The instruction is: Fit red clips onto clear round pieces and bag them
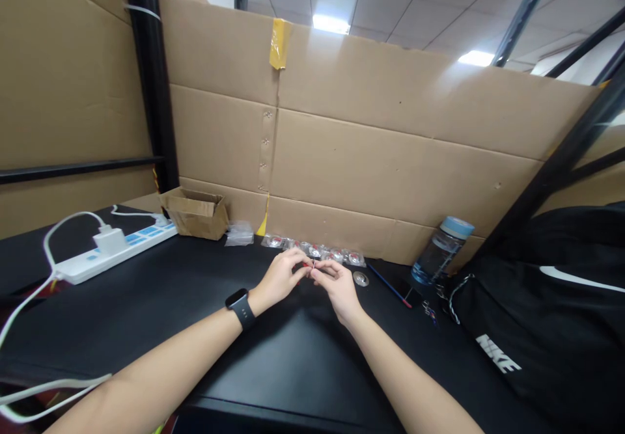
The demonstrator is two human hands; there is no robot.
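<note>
My left hand [282,276], with a black smartwatch [241,308] on its wrist, and my right hand [338,286] meet over the black table [161,304]. Both pinch one tiny part with a red spot [311,267] between their fingertips; it is too small to name. Just behind my hands a row of small clear packets with red and silver pieces [315,249] lies along the foot of the cardboard wall. A single round silvery piece [361,279] lies to the right of my right hand.
A cardboard wall [390,154] closes off the back. A small open cardboard box [196,211] and a white power strip [117,246] with a plugged charger sit at left. A water bottle [442,249], a blue and red pen [389,285] and a black bag [547,317] are at right.
</note>
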